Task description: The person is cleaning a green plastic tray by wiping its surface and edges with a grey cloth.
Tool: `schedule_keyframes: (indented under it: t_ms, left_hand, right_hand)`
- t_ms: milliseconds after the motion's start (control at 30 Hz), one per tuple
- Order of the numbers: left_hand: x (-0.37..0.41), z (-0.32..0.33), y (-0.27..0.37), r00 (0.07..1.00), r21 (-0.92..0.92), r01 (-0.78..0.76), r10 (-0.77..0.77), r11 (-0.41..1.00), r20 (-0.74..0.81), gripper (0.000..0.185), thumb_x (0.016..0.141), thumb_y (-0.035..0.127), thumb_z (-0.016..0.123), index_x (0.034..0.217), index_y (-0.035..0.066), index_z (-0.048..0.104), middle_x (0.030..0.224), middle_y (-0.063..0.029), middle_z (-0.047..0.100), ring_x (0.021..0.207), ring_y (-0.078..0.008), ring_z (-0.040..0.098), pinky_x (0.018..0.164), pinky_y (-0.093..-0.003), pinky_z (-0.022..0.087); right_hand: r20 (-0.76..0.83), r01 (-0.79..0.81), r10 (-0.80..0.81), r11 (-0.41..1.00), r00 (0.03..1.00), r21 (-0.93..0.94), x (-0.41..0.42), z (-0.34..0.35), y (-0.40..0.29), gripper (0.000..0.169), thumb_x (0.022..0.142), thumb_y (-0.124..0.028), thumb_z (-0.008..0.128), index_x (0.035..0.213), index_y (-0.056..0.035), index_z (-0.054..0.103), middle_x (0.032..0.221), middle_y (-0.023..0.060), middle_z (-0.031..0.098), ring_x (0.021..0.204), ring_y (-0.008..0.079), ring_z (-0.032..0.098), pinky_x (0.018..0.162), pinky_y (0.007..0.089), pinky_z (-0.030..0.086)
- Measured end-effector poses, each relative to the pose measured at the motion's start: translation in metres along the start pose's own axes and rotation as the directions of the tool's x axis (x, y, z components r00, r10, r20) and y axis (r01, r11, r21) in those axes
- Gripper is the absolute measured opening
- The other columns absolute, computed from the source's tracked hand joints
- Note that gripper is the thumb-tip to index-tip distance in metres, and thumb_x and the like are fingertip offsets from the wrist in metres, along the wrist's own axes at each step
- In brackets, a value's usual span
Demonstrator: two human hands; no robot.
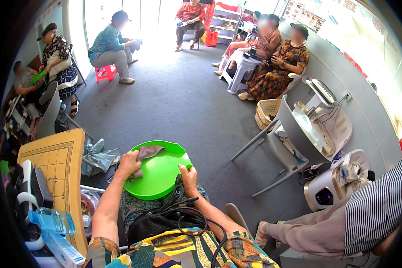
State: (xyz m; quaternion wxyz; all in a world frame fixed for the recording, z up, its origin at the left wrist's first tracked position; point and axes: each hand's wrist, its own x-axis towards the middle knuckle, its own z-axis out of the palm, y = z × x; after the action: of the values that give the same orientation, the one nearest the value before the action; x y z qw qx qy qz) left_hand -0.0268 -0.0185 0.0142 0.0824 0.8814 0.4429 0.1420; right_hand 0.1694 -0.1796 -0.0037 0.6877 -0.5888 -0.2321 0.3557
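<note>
A bright green plastic basin (160, 171) rests above my lap, its inside facing up. My left hand (130, 163) grips a grey-brown cloth (150, 151) against the basin's left side; part of the cloth lies over the far rim. On the right, my right hand (188, 178) holds the basin's rim, thumb on top and fingers underneath. Black cables (187, 214) run over a black mesh bag (154, 224) on my lap, close to my right forearm.
At left stands a wooden table (63, 160) with a blue bottle (52, 221) and a carton (62, 246). A grey chair (288, 134) and a cream basket (267, 112) are at right. Several people sit around the room; a person in stripes (375, 207) is close by at right.
</note>
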Motion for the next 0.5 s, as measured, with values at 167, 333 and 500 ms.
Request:
schedule_keyframes:
  t_ms: [167, 333, 500]
  left_hand:
    - [-0.036, -0.029, 0.019, 0.994, -0.107, -0.091, 0.097, 0.99, 0.056, 0.022, 0.06, 0.019, 0.061, 0.077, 0.005, 0.055, 0.069, -0.0187, 0.057, 0.07, -0.0357, 0.058, 0.063, -0.0434, 0.047]
    - [-0.03, -0.028, 0.093, 0.927, -0.472, -0.314, 0.373, 0.824, 0.035, 0.023, 0.062, 0.017, 0.06, 0.083, 0.007, 0.057, 0.078, -0.0163, 0.058, 0.074, -0.0349, 0.057, 0.065, -0.0422, 0.046]
    - [0.013, 0.003, 0.113, 0.966, -0.325, -0.244, 0.258, 0.914, -0.002, 0.028, 0.064, 0.015, 0.06, 0.091, 0.007, 0.059, 0.08, -0.0165, 0.057, 0.076, -0.0338, 0.057, 0.068, -0.0413, 0.047]
  right_hand:
    - [-0.04, 0.048, -0.047, 0.999, 0.998, 0.026, -0.002, 0.005, 0.0, 0.037, 0.074, -0.03, 0.065, 0.088, 0.0039, 0.056, 0.076, 0.0027, 0.056, 0.065, 0.0094, 0.048, 0.058, 0.0259, 0.041]
    - [-0.037, 0.06, -0.059, 0.998, 0.998, 0.002, -0.002, 0.001, -0.002, 0.034, 0.074, -0.028, 0.066, 0.082, 0.0034, 0.056, 0.072, 0.0016, 0.055, 0.063, 0.0089, 0.047, 0.055, 0.0261, 0.041]
    - [-0.011, 0.035, -0.034, 0.999, 0.999, 0.02, 0.001, -0.002, 0.007, 0.036, 0.075, -0.031, 0.064, 0.086, 0.0018, 0.056, 0.074, -0.0001, 0.053, 0.064, 0.0071, 0.045, 0.055, 0.023, 0.039]
